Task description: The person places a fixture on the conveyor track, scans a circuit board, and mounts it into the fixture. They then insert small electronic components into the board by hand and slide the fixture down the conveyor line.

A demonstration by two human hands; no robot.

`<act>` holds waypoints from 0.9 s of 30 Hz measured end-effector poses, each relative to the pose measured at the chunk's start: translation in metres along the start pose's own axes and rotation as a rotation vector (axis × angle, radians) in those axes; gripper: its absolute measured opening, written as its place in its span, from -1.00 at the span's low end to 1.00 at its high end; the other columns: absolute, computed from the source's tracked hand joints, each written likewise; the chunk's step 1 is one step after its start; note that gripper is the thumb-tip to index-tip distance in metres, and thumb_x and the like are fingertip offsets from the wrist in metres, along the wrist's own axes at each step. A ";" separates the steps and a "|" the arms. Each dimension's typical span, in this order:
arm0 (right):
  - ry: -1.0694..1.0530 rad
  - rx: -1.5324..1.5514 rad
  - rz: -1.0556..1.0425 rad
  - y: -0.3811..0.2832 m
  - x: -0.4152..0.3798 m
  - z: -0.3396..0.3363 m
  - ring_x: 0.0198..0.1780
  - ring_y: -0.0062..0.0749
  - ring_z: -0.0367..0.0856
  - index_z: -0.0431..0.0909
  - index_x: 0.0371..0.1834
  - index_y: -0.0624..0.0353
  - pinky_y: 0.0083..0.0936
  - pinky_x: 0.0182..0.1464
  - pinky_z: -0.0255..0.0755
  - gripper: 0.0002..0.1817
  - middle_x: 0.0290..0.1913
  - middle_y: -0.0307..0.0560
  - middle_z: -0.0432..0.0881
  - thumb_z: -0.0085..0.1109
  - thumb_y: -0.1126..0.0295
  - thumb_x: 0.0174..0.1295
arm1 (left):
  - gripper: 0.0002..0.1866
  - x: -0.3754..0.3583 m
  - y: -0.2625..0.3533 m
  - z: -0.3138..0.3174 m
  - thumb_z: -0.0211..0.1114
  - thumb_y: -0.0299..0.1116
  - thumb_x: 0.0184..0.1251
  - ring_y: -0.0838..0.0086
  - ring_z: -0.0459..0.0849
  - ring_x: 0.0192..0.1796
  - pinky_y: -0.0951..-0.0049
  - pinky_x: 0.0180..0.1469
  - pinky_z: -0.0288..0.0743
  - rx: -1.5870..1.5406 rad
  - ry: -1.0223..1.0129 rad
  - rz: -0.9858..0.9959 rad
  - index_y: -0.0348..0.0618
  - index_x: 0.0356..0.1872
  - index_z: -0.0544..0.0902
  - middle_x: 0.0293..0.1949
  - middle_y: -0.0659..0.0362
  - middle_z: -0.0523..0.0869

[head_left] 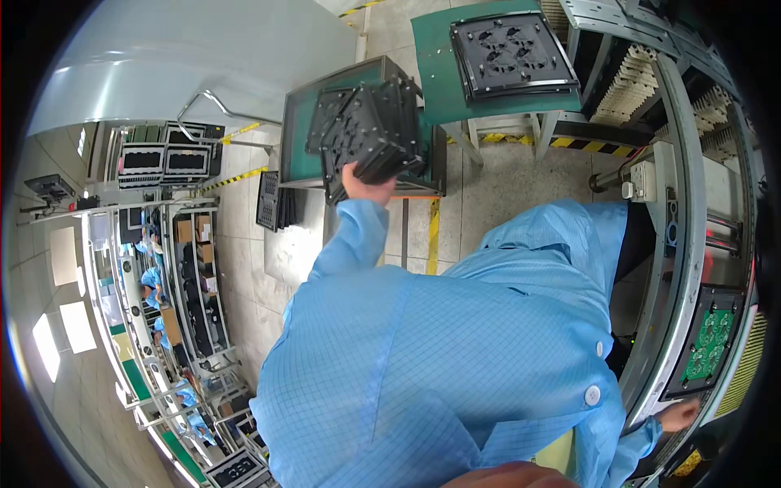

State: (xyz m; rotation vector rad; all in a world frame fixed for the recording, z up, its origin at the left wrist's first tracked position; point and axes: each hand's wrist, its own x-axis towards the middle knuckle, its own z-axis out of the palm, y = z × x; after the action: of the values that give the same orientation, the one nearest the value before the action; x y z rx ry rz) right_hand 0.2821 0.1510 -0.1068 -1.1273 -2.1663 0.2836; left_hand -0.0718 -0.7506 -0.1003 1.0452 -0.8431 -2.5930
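Observation:
My left hand [370, 189] is closed on the near edge of a stack of black carrier trays [362, 134], which stand tilted over a green-lined cart [299, 159]. Metal studs dot the faces of these trays. How many trays the hand grips cannot be made out. On the far right, my right hand [679, 416] lies beside the metal rail of a machine, with its fingers loosely extended and nothing visible in them. Just beyond it, a black carrier [671, 384] holding green circuit boards [709, 342] rests between the rails.
A green-topped table [435, 61] bears more flat black trays [512, 55]. Further black trays [268, 199] stand on a metal surface left of the cart. The machine frame [679, 203] runs along my right. Shelving and distant people in blue appear at left.

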 end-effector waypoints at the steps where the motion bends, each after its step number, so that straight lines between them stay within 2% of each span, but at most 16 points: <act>1: 0.168 0.020 0.019 -0.057 0.011 -0.013 0.10 -0.07 0.75 0.54 0.25 0.55 -0.22 0.15 0.63 -0.55 0.16 0.40 0.69 0.20 0.34 0.51 | -0.45 -0.011 -0.008 0.000 0.22 -0.12 0.26 -0.01 0.60 0.34 -0.15 0.48 0.35 -0.058 0.013 -0.030 -0.12 0.25 0.63 0.26 0.02 0.70; 3: 0.149 0.426 -0.159 -0.161 0.016 -0.001 0.08 -0.16 0.77 0.57 0.23 0.49 -0.31 0.09 0.70 -0.58 0.20 0.34 0.69 0.27 0.33 0.51 | -0.45 -0.018 -0.024 -0.005 0.23 -0.15 0.28 -0.03 0.58 0.36 -0.16 0.52 0.31 -0.108 0.046 -0.063 -0.15 0.27 0.60 0.28 0.00 0.68; 4: 0.105 0.620 -0.123 -0.269 -0.020 0.007 0.08 -0.18 0.76 0.59 0.18 0.44 -0.39 0.12 0.70 -0.65 0.16 0.31 0.70 0.28 0.37 0.50 | -0.44 -0.018 -0.032 -0.010 0.23 -0.16 0.27 -0.04 0.57 0.37 -0.16 0.53 0.30 -0.104 0.068 -0.061 -0.16 0.28 0.59 0.30 -0.02 0.66; 5: -0.163 0.542 -0.305 -0.313 -0.034 0.019 0.10 -0.17 0.74 0.57 0.21 0.42 -0.37 0.18 0.68 -0.67 0.13 0.23 0.72 0.23 0.41 0.52 | -0.44 -0.012 -0.035 -0.009 0.24 -0.17 0.27 -0.05 0.56 0.38 -0.17 0.54 0.28 -0.096 0.077 -0.056 -0.18 0.29 0.58 0.31 -0.03 0.65; 6: -0.487 0.906 -0.318 -0.426 -0.077 0.024 0.09 -0.29 0.71 0.56 0.27 0.34 -0.40 0.19 0.62 -0.66 0.09 0.11 0.72 0.22 0.43 0.52 | -0.43 -0.009 -0.039 -0.014 0.23 -0.16 0.29 -0.08 0.53 0.41 -0.19 0.55 0.27 -0.111 0.030 -0.054 -0.23 0.29 0.57 0.35 -0.08 0.61; 7: -0.763 0.690 -0.501 -0.476 -0.089 0.038 0.07 -0.40 0.67 0.55 0.33 0.25 -0.45 0.18 0.56 -0.63 0.10 0.00 0.72 0.23 0.42 0.52 | -0.43 -0.008 -0.037 -0.017 0.23 -0.17 0.30 -0.09 0.52 0.41 -0.19 0.55 0.27 -0.120 0.021 -0.071 -0.25 0.29 0.57 0.35 -0.09 0.61; 8: -1.085 0.773 -0.487 -0.519 -0.108 0.064 0.04 -0.48 0.65 0.54 0.39 0.18 -0.51 0.13 0.53 -0.56 0.07 -0.05 0.73 0.28 0.39 0.48 | -0.43 -0.008 -0.034 -0.018 0.23 -0.17 0.31 -0.10 0.52 0.41 -0.18 0.55 0.27 -0.124 0.014 -0.090 -0.27 0.29 0.57 0.34 -0.10 0.61; 10: -1.438 0.782 -0.585 -0.585 -0.161 0.124 0.20 -0.24 0.69 0.51 0.41 0.21 -0.35 0.22 0.56 -0.40 0.17 0.10 0.72 0.35 0.12 0.42 | -0.51 -0.019 -0.025 -0.012 0.33 -0.18 0.29 0.03 0.60 0.31 -0.07 0.48 0.38 -0.119 -0.037 -0.146 -0.19 0.18 0.63 0.23 0.00 0.69; 12: -1.489 0.557 -0.812 -0.641 -0.225 0.168 0.33 -0.03 0.64 0.43 0.45 0.34 -0.17 0.34 0.52 -0.11 0.28 0.23 0.66 0.29 -0.24 0.35 | -0.50 -0.026 -0.023 -0.011 0.33 -0.18 0.30 0.01 0.60 0.31 -0.08 0.50 0.37 -0.134 -0.071 -0.155 -0.22 0.21 0.61 0.24 -0.02 0.68; 13: -1.681 0.523 -0.713 -0.671 -0.255 0.186 0.30 0.00 0.66 0.43 0.42 0.44 -0.22 0.32 0.53 -0.05 0.26 0.32 0.65 0.37 -0.24 0.29 | -0.49 -0.026 -0.023 -0.010 0.33 -0.19 0.31 0.00 0.59 0.31 -0.09 0.50 0.37 -0.129 -0.092 -0.172 -0.24 0.22 0.61 0.25 -0.03 0.68; 14: -1.886 0.468 -0.562 -0.704 -0.272 0.193 0.33 0.02 0.63 0.43 0.40 0.52 -0.25 0.35 0.51 0.16 0.28 0.38 0.62 0.40 -0.43 0.12 | -0.45 -0.025 -0.024 -0.014 0.34 -0.19 0.32 -0.03 0.58 0.33 -0.12 0.52 0.35 -0.097 -0.127 -0.160 -0.28 0.27 0.57 0.26 -0.05 0.66; 15: -1.869 0.485 -0.474 -0.715 -0.302 0.203 0.33 0.04 0.63 0.47 0.36 0.55 -0.26 0.36 0.50 0.24 0.29 0.38 0.61 0.42 -0.49 -0.02 | -0.39 -0.025 -0.025 -0.012 0.19 -0.15 0.37 -0.07 0.49 0.46 -0.17 0.60 0.22 -0.119 -0.019 -0.176 -0.36 0.35 0.53 0.36 -0.15 0.61; 17: -1.766 0.379 -0.382 -0.732 -0.360 0.225 0.34 0.06 0.61 0.52 0.30 0.60 -0.27 0.37 0.47 0.34 0.30 0.38 0.60 0.47 -0.56 -0.20 | -0.42 -0.026 -0.028 -0.019 0.19 -0.15 0.40 -0.03 0.50 0.46 -0.21 0.61 0.18 -0.082 -0.014 -0.103 -0.30 0.34 0.56 0.36 -0.10 0.62; 21: -2.068 0.301 -0.459 -0.750 -0.338 0.212 0.31 0.03 0.64 0.57 0.24 0.56 -0.28 0.37 0.48 0.18 0.29 0.41 0.60 0.56 -0.39 -0.17 | -0.47 -0.035 -0.021 -0.017 0.19 -0.17 0.41 0.07 0.51 0.46 -0.31 0.64 0.06 -0.085 -0.090 -0.215 -0.22 0.32 0.59 0.36 -0.01 0.63; 25: -1.607 0.290 -0.540 -0.776 -0.337 0.179 0.26 0.12 0.67 0.55 0.21 0.63 -0.24 0.36 0.48 0.18 0.23 0.49 0.63 0.57 -0.35 -0.18 | -0.50 -0.038 -0.019 -0.004 0.22 -0.19 0.36 0.17 0.58 0.39 -0.28 0.63 0.04 -0.134 -0.257 -0.269 -0.20 0.26 0.63 0.31 0.04 0.68; 27: -1.680 0.300 -0.572 -0.783 -0.323 0.174 0.21 0.15 0.69 0.44 0.24 0.70 -0.24 0.36 0.49 0.26 0.15 0.54 0.65 0.56 -0.36 -0.22 | -0.53 -0.043 -0.028 0.015 0.26 -0.19 0.34 0.22 0.66 0.29 -0.21 0.58 0.17 -0.116 -0.261 -0.284 -0.21 0.20 0.65 0.21 0.04 0.75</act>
State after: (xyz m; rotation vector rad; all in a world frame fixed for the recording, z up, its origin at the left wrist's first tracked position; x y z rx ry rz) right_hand -0.2058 -0.5572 -0.0185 0.2438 -3.4063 1.6278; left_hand -0.0511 -0.7048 -0.0839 0.8615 -0.6245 -3.0260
